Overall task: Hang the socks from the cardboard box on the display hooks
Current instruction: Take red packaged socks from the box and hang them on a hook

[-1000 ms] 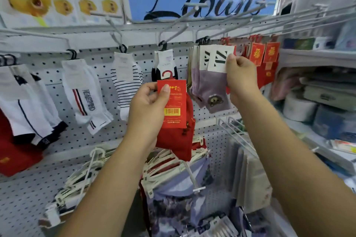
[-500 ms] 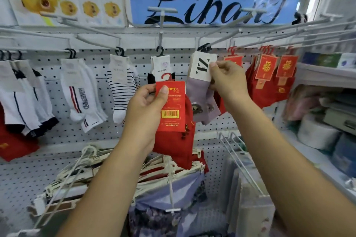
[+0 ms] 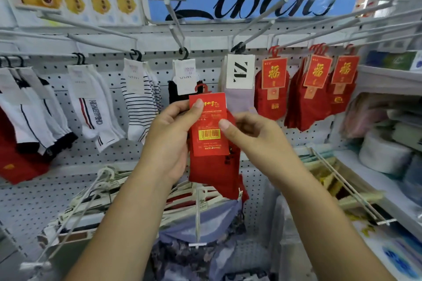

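Change: right hand (image 3: 251,134) has left the lilac ZL socks (image 3: 240,72), which now hang free on their hook (image 3: 238,48) at 1 o'clock, and has dropped to the red sock pack (image 3: 209,128) at centre. It pinches the card's 3 o'clock edge, thumb in front. Left hand (image 3: 171,139) grips the 9 o'clock side, thumb on the card top. The pack's red hanger (image 3: 202,88) points to 12, on no hook. I read this as previous pair done and this one next, likely joining the hung red socks (image 3: 274,75) at 2 o'clock. Cardboard box not in view.
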`<state>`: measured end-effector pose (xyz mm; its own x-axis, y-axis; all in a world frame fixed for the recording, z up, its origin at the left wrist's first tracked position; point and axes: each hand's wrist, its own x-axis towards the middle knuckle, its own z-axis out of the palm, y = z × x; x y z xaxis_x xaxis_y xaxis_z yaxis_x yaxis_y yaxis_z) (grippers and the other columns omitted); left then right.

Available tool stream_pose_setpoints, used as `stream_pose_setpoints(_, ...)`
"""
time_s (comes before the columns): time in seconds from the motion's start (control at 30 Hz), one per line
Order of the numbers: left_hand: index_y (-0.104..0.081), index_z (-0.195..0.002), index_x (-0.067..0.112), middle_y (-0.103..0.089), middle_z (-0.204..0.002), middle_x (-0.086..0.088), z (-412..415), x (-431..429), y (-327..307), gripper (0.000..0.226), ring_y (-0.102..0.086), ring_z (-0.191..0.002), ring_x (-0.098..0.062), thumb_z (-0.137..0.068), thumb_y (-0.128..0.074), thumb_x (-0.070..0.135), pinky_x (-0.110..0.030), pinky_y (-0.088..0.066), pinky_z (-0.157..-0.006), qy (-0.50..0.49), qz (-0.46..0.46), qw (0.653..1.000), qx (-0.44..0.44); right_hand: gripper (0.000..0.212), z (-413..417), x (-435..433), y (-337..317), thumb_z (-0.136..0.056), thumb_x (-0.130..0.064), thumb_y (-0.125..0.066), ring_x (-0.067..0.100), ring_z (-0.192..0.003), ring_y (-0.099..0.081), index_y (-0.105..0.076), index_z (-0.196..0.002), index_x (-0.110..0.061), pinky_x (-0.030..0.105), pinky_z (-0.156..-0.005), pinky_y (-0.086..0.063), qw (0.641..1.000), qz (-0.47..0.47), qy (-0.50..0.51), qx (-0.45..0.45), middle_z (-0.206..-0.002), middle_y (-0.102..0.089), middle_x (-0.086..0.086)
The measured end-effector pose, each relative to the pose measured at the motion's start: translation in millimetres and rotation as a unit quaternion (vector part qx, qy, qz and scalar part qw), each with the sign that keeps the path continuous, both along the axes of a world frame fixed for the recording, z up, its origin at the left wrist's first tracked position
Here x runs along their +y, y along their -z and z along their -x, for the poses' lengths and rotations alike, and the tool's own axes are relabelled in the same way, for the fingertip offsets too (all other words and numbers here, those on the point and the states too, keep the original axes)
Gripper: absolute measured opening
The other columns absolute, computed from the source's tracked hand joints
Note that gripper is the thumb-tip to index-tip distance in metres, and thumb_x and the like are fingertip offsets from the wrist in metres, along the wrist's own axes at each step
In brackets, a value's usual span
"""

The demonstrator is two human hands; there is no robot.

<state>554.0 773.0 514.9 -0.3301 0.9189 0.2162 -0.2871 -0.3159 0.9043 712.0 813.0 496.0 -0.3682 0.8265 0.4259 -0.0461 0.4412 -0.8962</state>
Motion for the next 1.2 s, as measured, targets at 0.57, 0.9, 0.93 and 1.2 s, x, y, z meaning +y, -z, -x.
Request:
stream_pose_setpoints(0.57, -0.072, -0.114, 0.015, -0.079, -0.101, -0.011, -10.7, -18.6, 21.4, 0.044, -0.077, -0.092, -0.026, -0.097, -0.053, 0.051, -0.044, -0.061, -0.081, 0.036, 0.073, 0.997, 0.01, 0.047, 1.5, -15.9, 11.8, -0.099, -0.047, -0.047, 0.017, -0.099, -0.069, -0.078, -0.105, -0.013, 0.033, -0.085, -0.06, 0.991, 0.107, -0.026, 0.074, -0.105, -0.075, 0.0)
stream_pose_setpoints(0.9, -0.073, -0.116, 0.015, -0.079, -0.103, -0.012, -35.5, -11.8, 23.8, 0.046, -0.077, -0.09, -0.029, -0.1, -0.051, 0.052, -0.045, -0.064, -0.074, 0.085, 0.11, 0.99, -0.004, 0.021, -41.3, -9.3, 22.4, -0.095, -0.03, -0.066, 0.022, -0.101, -0.072, -0.073, -0.106, -0.013, 0.04, -0.092, -0.058, 0.996, 0.079, 0.025, 0.025, -0.103, -0.076, 0.01)
stream_pose_setpoints(0.93, -0.073, -0.117, 0.015, -0.079, -0.104, -0.012, -42.5, -10.3, 23.6, 0.045, -0.077, -0.091, -0.029, -0.101, -0.051, 0.051, -0.046, -0.064, -0.076, 0.091, 0.108, 0.99, -0.001, 0.023, -45.3, -10.7, 22.0, -0.095, -0.029, -0.066, 0.021, -0.099, -0.073, -0.073, -0.107, -0.011, 0.038, -0.089, -0.058, 0.996, 0.087, 0.018, 0.031, -0.103, -0.076, 0.01)
stream_pose_setpoints(1.2, -0.074, -0.109, 0.014, -0.08, -0.097, -0.007, -101.5, 6.6, 22.7, 0.027, -0.078, -0.085, -0.024, -0.101, -0.058, 0.035, -0.035, -0.064, -0.068, 0.063, 0.07, 0.991, 0.091, 0.02, -94.9, -6.0, 28.7, -0.092, -0.023, -0.07, 0.034, -0.095, -0.073, -0.072, -0.104, -0.007, 0.041, -0.081, -0.061, 0.992, 0.083, 0.065, 0.063, -0.102, -0.074, 0.02)
